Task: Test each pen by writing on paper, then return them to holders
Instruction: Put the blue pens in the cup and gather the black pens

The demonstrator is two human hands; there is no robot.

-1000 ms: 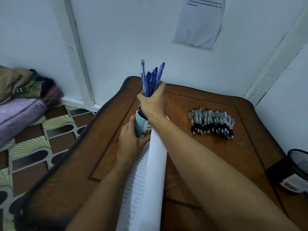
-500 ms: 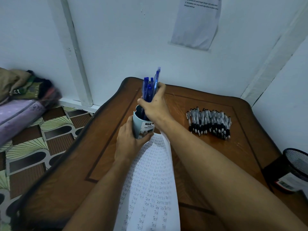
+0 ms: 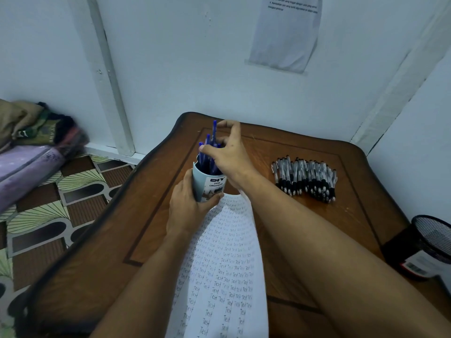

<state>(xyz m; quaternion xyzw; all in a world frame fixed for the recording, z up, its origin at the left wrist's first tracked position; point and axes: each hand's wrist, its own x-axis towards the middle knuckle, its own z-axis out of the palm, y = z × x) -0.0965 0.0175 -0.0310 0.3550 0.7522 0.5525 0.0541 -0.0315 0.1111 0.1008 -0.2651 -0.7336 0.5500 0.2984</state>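
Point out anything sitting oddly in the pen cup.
One blue pen stands well above the other pens in the cup, not yet seated; the right hand is at it.
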